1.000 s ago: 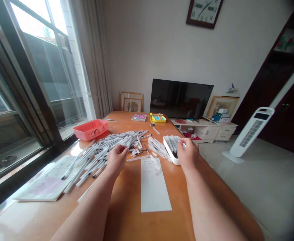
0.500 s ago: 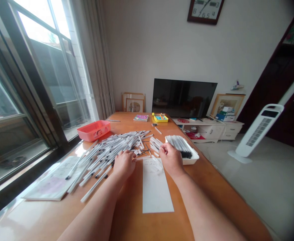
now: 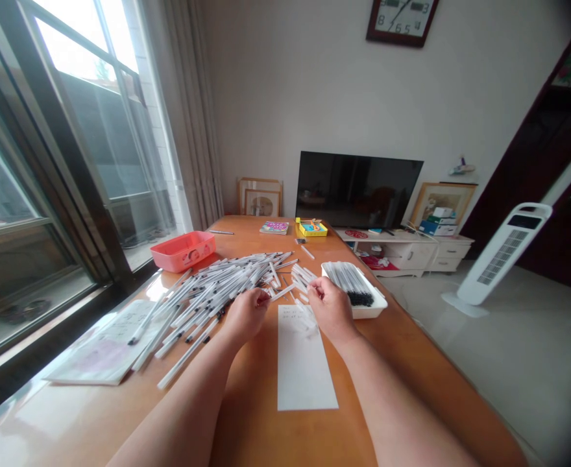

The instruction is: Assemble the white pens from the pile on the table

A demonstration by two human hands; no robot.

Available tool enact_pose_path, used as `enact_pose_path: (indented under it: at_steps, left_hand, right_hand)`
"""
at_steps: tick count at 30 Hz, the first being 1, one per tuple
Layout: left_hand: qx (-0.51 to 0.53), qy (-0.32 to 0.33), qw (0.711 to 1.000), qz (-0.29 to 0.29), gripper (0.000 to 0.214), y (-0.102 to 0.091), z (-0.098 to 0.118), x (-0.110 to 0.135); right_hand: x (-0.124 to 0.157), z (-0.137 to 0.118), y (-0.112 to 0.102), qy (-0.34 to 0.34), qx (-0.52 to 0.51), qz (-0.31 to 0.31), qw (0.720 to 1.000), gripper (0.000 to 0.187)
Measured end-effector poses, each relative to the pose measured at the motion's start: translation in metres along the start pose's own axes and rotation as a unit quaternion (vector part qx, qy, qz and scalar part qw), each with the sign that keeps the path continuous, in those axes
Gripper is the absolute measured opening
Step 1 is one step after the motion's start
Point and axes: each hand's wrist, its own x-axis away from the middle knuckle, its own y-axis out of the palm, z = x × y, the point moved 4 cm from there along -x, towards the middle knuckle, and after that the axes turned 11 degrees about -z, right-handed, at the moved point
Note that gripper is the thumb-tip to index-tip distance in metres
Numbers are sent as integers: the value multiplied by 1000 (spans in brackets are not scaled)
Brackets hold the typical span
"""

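My left hand [image 3: 247, 312] is closed in a pinch on one end of a short, clear pen cap [image 3: 283, 292], which points toward my other hand. Just left of it spreads a loose pile of pens [image 3: 207, 292] with whitish barrels and black ends. My right hand [image 3: 331, 305] has thumb and forefinger pressed together beside several clear caps [image 3: 303, 275]; whatever lies between those fingertips is too small to make out. Close by its outer side stands a white tray [image 3: 376, 310] of neatly lined-up pens. More clear caps [image 3: 307, 318] rest on the top of a white paper sheet [image 3: 305, 370].
A red plastic basket [image 3: 183, 251] stands at the table's left edge, above a booklet [image 3: 103, 347] partly under pens. Toward the far end lie a magazine [image 3: 274, 227] and a yellow box [image 3: 311, 228]. The wooden table's [image 3: 412, 370] right edge borders the floor.
My left hand has lifted slightly and closed from a flatter pose over the table; a clear cap is now raised in its fingers. My right hand has barely moved.
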Motion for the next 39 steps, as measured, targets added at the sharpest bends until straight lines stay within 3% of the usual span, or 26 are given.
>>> enact_pose_path:
  at_steps: [6,10,13,16,19,21,24,28,36,39]
  left_hand:
    - [260,-9,964,-48,23,6,11,5]
    - [310,3,943,-121,29,8,24,10]
    - [313,25,934,-171,35,12,30,11]
    - [242,34,963,-113,36,9,23,6]
    - [5,14,1000,13,29,0,10,1]
    - [-140,-17,988,55,27,-1,4,-1]
    - [-252,-39,966,52,27,2,2,-2]
    - [-306,-29,951,36,28,7,6,-2]
    - [-309,-41,950,16,25,10,6,-4]
    - [-309,-44,950,18,23,9,6,-3]
  right_hand:
    - [1,-9,9,-38,-13,-55,998,26]
    - [4,-19,18,-98,12,-118,988,52]
    - [5,-21,21,-112,37,-142,983,46]
    - [3,-15,20,-89,35,-122,988,32]
    - [1,-8,15,-53,23,-84,995,30]
    - [0,-4,11,-30,14,-62,998,30]
    - [-1,-4,5,-17,0,-37,999,31]
    - [-2,-4,1,-16,-15,-15,1000,30]
    - [-3,-2,-2,-18,-103,17,994,33]
    - [-5,6,0,43,-201,37,978,38]
